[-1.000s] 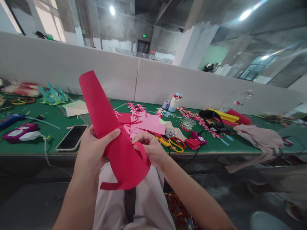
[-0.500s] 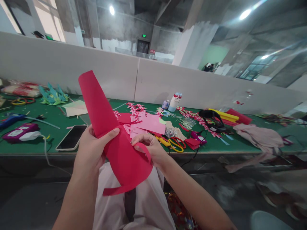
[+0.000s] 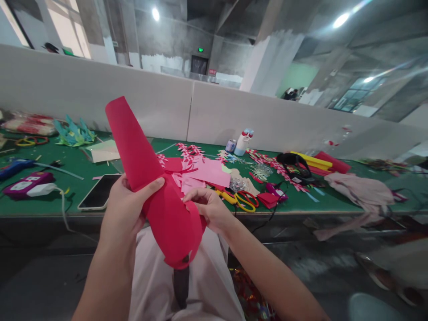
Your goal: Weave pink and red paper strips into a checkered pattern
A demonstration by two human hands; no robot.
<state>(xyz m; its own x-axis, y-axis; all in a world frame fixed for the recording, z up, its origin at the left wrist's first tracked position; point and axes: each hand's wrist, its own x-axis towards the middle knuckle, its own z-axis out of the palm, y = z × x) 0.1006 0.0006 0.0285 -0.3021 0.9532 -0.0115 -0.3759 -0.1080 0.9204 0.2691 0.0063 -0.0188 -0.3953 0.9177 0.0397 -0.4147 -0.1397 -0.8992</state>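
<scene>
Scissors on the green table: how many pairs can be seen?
1: the scissors, yellow and red handled, lie near the table's front edge, just beyond the right hand. The paper clutter may hide others.

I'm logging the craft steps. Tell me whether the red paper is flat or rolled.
Rolled. The red paper curves into a cone with a rounded top end, the left hand gripping its middle and the right hand pinching its lower edge.
</scene>
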